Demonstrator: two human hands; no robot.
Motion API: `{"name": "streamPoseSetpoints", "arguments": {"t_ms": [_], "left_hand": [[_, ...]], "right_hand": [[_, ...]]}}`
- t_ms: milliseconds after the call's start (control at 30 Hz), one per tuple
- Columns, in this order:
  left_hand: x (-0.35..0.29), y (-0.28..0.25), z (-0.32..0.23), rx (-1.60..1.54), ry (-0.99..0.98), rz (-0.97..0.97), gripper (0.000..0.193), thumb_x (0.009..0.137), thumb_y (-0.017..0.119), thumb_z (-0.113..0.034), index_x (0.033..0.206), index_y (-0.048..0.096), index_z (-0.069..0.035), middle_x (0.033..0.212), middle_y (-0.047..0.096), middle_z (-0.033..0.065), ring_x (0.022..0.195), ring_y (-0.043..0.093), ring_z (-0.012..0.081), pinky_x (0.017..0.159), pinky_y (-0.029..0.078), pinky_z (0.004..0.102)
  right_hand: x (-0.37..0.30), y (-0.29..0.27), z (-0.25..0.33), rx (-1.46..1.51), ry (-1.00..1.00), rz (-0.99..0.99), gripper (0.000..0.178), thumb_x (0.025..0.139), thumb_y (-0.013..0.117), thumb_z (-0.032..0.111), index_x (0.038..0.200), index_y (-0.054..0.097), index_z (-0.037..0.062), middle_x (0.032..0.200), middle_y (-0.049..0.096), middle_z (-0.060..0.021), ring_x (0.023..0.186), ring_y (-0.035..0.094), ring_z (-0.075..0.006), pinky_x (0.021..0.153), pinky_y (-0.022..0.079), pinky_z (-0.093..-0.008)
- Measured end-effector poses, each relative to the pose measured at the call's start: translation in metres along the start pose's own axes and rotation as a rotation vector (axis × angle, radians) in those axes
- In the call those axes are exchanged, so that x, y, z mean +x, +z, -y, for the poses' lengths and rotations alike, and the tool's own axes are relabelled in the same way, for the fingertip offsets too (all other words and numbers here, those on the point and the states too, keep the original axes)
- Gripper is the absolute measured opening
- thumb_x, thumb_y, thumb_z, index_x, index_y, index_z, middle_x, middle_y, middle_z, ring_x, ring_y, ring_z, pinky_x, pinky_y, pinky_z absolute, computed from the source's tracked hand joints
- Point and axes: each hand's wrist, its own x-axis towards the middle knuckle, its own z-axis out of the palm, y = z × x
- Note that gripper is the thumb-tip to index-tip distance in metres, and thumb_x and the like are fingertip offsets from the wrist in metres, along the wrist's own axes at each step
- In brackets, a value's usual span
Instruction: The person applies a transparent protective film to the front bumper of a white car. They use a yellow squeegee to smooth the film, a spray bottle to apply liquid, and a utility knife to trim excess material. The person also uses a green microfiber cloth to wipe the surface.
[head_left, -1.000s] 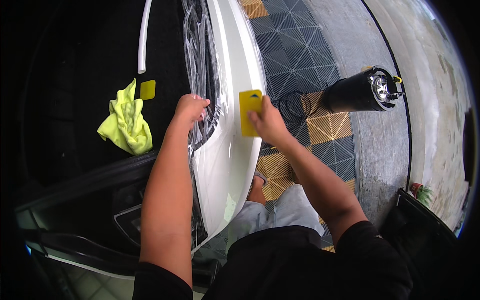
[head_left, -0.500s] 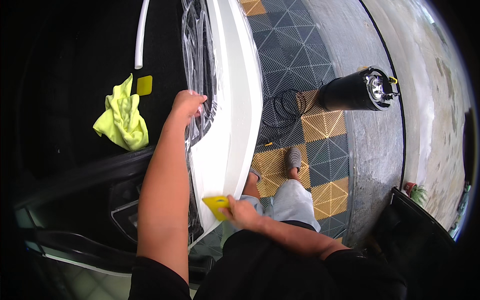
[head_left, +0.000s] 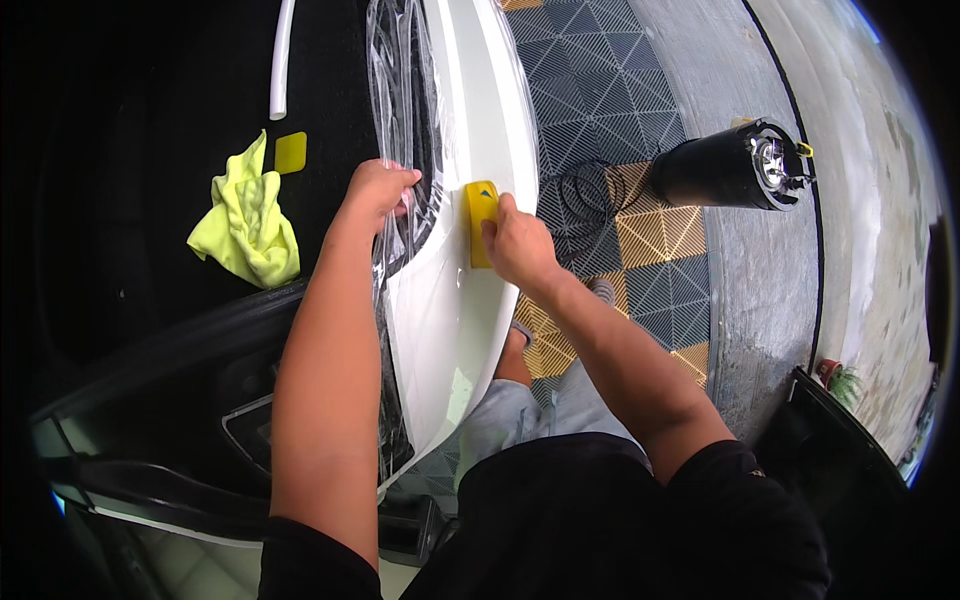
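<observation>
My left hand (head_left: 384, 190) is closed on the bunched clear plastic film (head_left: 400, 90) that runs along the dark inner edge of the white car panel (head_left: 440, 330). To its right, my right hand (head_left: 522, 243) grips a yellow squeegee (head_left: 480, 208), which lies against the glossy white panel. On the dark surface at the left rest a crumpled lime-yellow cloth (head_left: 245, 225) and a second, smaller yellow squeegee card (head_left: 290, 153). Beyond them lies a white tube (head_left: 281, 60).
A black pressure-sprayer tank (head_left: 710, 170) stands at the right, its black hose (head_left: 590, 195) coiled on the grey and tan floor tiles (head_left: 600, 90). A potted plant (head_left: 840, 380) is farther right. My feet are beside the panel.
My right hand has moved the yellow squeegee forward along the white panel, from near my body to beside the film. My left hand keeps its hold on the film.
</observation>
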Motion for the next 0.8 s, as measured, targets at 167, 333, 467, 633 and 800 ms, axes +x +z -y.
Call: {"name": "streamPoseSetpoints", "arguments": {"t_ms": [167,333,467,633,800], "left_hand": [[-0.009,0.001,-0.008,0.029,0.004,0.003,0.015,0.086,0.074,-0.012,0.082,0.062,-0.006,0.070,0.061,0.0033,0.061,0.058,0.0136,0.056,0.051,0.0313],[-0.042,-0.014,-0.009,0.074,0.012,0.005,0.026,0.085,0.075,-0.015,0.099,0.059,-0.001,0.075,0.062,0.0062,0.056,0.057,0.0138,0.054,0.051,0.0300],[-0.098,-0.017,-0.007,0.297,0.106,-0.084,0.039,0.084,0.071,-0.012,0.116,0.055,0.005,0.080,0.066,0.0111,0.061,0.064,0.0169,0.058,0.053,0.0309],[-0.125,-0.015,0.005,0.495,0.299,-0.135,0.050,0.086,0.063,-0.007,0.133,0.048,0.005,0.086,0.067,0.0104,0.066,0.065,0.0149,0.061,0.054,0.0285],[-0.151,-0.017,0.009,0.526,0.299,-0.071,0.060,0.088,0.061,-0.007,0.142,0.040,0.008,0.089,0.070,0.0120,0.068,0.065,0.0149,0.063,0.055,0.0290]], "right_hand": [[-0.102,0.031,0.017,0.150,0.016,0.124,0.025,0.095,0.056,0.020,0.097,0.044,-0.0023,0.060,0.061,-0.0222,0.055,0.061,-0.0452,0.060,0.050,-0.0550],[-0.199,0.070,0.023,0.411,-0.156,0.367,0.026,0.094,0.057,0.022,0.102,0.047,-0.0014,0.068,0.063,-0.0248,0.065,0.064,-0.0449,0.062,0.051,-0.0542],[-0.112,0.015,0.018,0.511,0.047,0.068,0.034,0.094,0.058,0.020,0.106,0.045,-0.0081,0.071,0.063,-0.0291,0.068,0.064,-0.0481,0.064,0.053,-0.0545],[0.028,-0.037,0.006,0.129,0.163,0.090,0.024,0.092,0.052,0.014,0.105,0.044,-0.0050,0.081,0.067,-0.0298,0.077,0.066,-0.0475,0.071,0.053,-0.0543],[-0.057,0.014,0.018,0.087,0.081,0.104,0.017,0.092,0.051,0.012,0.098,0.044,-0.0019,0.074,0.066,-0.0269,0.068,0.065,-0.0464,0.067,0.053,-0.0558]]}}
